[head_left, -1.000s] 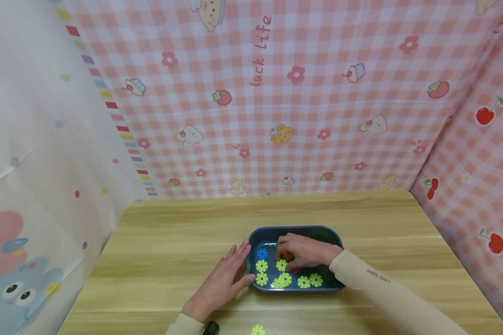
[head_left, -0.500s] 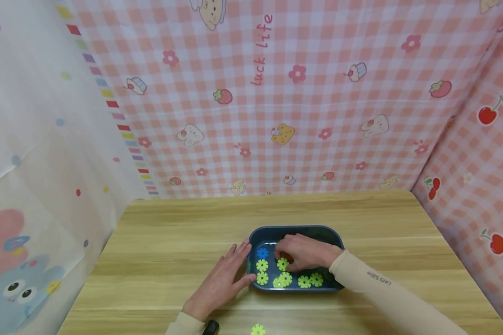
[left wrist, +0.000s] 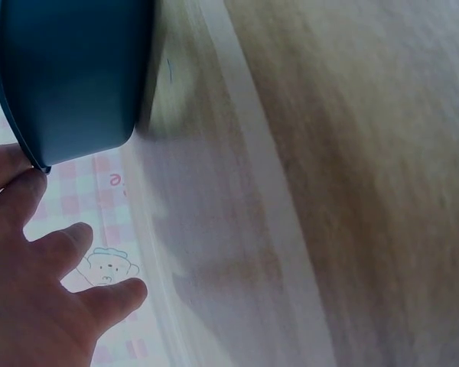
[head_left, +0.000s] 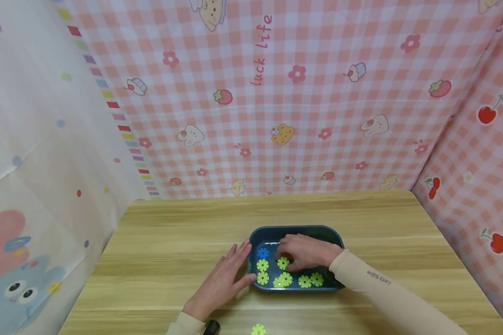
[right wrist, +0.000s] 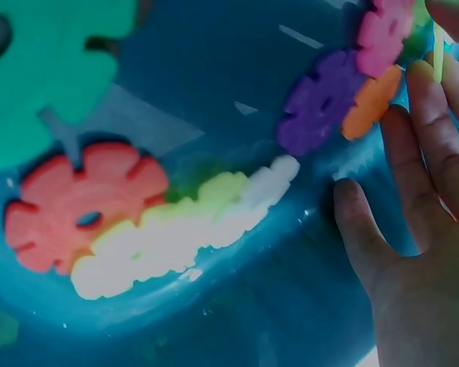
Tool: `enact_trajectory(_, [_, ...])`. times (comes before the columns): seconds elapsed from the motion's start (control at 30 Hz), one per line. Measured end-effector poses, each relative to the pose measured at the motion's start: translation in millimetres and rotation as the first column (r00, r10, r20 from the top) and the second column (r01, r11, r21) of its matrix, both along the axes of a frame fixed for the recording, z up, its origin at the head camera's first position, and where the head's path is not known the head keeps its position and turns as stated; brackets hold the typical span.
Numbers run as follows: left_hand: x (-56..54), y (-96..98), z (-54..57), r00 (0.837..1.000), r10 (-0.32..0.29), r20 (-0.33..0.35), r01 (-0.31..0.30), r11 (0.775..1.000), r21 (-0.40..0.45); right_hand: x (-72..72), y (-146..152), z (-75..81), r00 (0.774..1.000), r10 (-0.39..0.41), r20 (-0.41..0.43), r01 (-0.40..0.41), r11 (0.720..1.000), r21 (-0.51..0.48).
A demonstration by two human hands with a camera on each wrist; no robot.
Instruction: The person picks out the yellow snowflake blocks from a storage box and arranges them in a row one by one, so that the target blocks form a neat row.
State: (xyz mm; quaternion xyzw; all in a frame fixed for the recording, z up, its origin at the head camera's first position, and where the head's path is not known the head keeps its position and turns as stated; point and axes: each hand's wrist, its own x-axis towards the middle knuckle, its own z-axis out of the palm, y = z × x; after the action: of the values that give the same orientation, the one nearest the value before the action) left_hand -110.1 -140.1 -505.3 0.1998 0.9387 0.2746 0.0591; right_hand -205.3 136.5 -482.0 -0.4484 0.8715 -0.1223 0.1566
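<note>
A dark blue tray (head_left: pixel 295 229) holds several flower-shaped notched discs. My left hand (head_left: pixel 220 284) lies against the tray's left rim with fingers extended; in the left wrist view, fingertips of the left hand (left wrist: pixel 38 283) touch the rim. My right hand (head_left: pixel 306 251) reaches down inside the tray, fingers bent. In the right wrist view the right hand (right wrist: pixel 428 252) pinches a yellow-green disc (right wrist: pixel 438 55), seen edge-on, between thumb and fingers. Near these fingers lie an orange disc (right wrist: pixel 372 103), a purple disc (right wrist: pixel 320 103) and a pink disc (right wrist: pixel 384 34).
More yellow-green discs (head_left: pixel 316 279) lie along the tray's near side, and a blue disc (head_left: pixel 262 253) on its left. A red disc (right wrist: pixel 84 202) and green disc (right wrist: pixel 50 69) show closer to the right wrist. One yellow-green disc (head_left: pixel 258 330) rests on the wooden table (head_left: pixel 184 223).
My right hand has shifted only slightly within the tray. A pink disc glimpsed beneath it in the head view is now hidden. My left hand stays at the rim.
</note>
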Motion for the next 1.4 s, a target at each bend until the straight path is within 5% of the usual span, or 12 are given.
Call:
enact_trajectory(0.4, [-1.6, 0.4, 1.5, 1.000, -0.001, -0.011, 0.001, 1.000, -0.016, -4.6, 7, 14.6, 0.997, -0.007, 0.071, 0.015, 0.993, -0.115])
enact_trajectory(0.87, [-0.6, -0.2, 0.8, 1.000, 0.001, 0.006, -0.001, 1.000, -0.009, -6.5, 15, 6.5, 0.998, -0.022, 0.062, 0.022, 1.000, 0.011])
enact_trajectory(1.4, [2.7, -0.2, 1.6, 1.000, -0.002, 0.006, 0.002, 1.000, 0.002, -7.5, 11, -3.6, 0.999, -0.038, 0.022, 0.037, 0.999, 0.024])
